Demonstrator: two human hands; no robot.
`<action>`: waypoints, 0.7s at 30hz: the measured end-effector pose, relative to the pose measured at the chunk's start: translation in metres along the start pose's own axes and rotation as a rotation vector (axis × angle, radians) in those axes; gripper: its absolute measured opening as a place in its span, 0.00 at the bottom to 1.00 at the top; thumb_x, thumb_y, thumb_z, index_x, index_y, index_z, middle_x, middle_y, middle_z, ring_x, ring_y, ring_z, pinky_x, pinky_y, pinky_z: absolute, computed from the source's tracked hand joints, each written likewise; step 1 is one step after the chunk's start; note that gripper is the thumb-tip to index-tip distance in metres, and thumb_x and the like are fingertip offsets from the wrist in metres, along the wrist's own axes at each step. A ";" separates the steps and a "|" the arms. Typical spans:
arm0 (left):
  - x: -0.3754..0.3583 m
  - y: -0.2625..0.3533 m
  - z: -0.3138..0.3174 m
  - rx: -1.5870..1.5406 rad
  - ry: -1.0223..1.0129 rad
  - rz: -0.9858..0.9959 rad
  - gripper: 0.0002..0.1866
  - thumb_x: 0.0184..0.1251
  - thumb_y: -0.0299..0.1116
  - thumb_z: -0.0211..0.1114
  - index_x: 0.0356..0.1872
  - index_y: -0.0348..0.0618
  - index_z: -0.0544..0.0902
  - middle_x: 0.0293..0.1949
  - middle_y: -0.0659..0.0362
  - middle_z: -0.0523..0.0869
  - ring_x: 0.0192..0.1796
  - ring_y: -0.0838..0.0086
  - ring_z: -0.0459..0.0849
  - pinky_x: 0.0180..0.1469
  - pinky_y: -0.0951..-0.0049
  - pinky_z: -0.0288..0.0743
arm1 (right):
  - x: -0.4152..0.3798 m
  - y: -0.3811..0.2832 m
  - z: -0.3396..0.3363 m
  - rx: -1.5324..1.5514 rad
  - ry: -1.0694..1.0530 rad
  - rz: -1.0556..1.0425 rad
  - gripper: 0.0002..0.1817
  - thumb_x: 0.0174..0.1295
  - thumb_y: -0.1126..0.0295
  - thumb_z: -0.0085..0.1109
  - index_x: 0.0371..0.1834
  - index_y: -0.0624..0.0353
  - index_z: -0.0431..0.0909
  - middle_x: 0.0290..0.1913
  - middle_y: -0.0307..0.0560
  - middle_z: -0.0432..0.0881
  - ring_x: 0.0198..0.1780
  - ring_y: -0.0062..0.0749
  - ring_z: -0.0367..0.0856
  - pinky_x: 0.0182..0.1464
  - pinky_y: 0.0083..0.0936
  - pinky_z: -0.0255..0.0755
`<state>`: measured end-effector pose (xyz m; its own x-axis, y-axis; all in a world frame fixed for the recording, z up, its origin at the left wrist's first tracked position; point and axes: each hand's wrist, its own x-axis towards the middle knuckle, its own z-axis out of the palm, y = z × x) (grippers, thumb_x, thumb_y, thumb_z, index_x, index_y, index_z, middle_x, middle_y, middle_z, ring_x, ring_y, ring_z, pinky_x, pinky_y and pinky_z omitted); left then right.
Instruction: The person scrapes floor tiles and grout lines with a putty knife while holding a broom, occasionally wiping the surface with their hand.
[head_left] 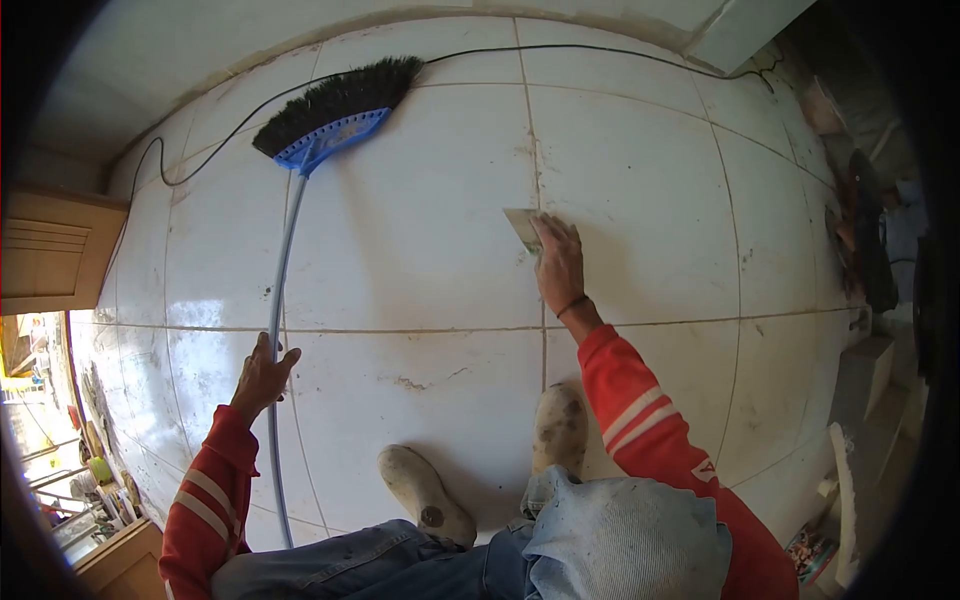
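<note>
My left hand (262,378) is closed round the grey-blue handle of a broom (290,245), its thumb on the right side. The broom's blue head with black bristles lies on the white tiled floor (420,240) at the upper left. In my right hand (561,262) is a flat, thin scraper (521,226), gripped near its right edge. Its blade is at the floor beside a vertical grout line, with dirt marks along the joint. Most of the scraper's grip is hidden by my fingers.
A black cable (480,50) runs across the floor along the back wall. Wooden furniture (60,250) stands at the left, and dark clutter (870,230) lines the right side. My boots (425,490) stand on the tiles. Brown smudges and crumbs dot the floor.
</note>
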<state>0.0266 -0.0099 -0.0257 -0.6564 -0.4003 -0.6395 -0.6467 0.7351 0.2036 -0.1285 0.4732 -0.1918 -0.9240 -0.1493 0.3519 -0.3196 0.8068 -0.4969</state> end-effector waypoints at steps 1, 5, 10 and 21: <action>0.003 -0.006 0.002 0.007 0.020 0.024 0.49 0.77 0.54 0.68 0.81 0.21 0.58 0.58 0.32 0.87 0.35 0.53 0.93 0.28 0.62 0.91 | -0.009 -0.002 -0.001 -0.060 -0.008 0.000 0.25 0.66 0.84 0.54 0.67 0.66 0.82 0.69 0.62 0.83 0.75 0.58 0.76 0.80 0.54 0.63; -0.007 0.008 0.001 0.011 -0.074 -0.017 0.49 0.77 0.54 0.68 0.80 0.20 0.59 0.59 0.30 0.85 0.38 0.51 0.94 0.28 0.61 0.91 | 0.031 0.009 0.005 0.032 0.128 -0.101 0.23 0.64 0.85 0.53 0.62 0.68 0.84 0.64 0.64 0.86 0.69 0.62 0.80 0.76 0.51 0.68; -0.003 0.005 -0.006 0.012 -0.039 0.001 0.48 0.77 0.53 0.68 0.80 0.20 0.60 0.59 0.31 0.86 0.38 0.51 0.94 0.27 0.61 0.90 | 0.024 0.003 0.000 0.075 0.057 -0.035 0.22 0.64 0.83 0.56 0.62 0.68 0.84 0.64 0.63 0.86 0.66 0.62 0.82 0.76 0.53 0.69; -0.007 0.004 -0.001 -0.006 0.059 0.046 0.43 0.77 0.53 0.68 0.75 0.24 0.67 0.52 0.35 0.88 0.33 0.58 0.92 0.29 0.62 0.89 | -0.001 -0.001 0.004 0.010 0.046 -0.048 0.26 0.64 0.85 0.55 0.67 0.66 0.81 0.67 0.64 0.84 0.72 0.64 0.78 0.80 0.58 0.64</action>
<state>0.0285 -0.0051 -0.0199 -0.7071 -0.3982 -0.5843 -0.6176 0.7501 0.2362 -0.1282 0.4705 -0.1951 -0.8973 -0.1609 0.4110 -0.3652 0.7936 -0.4867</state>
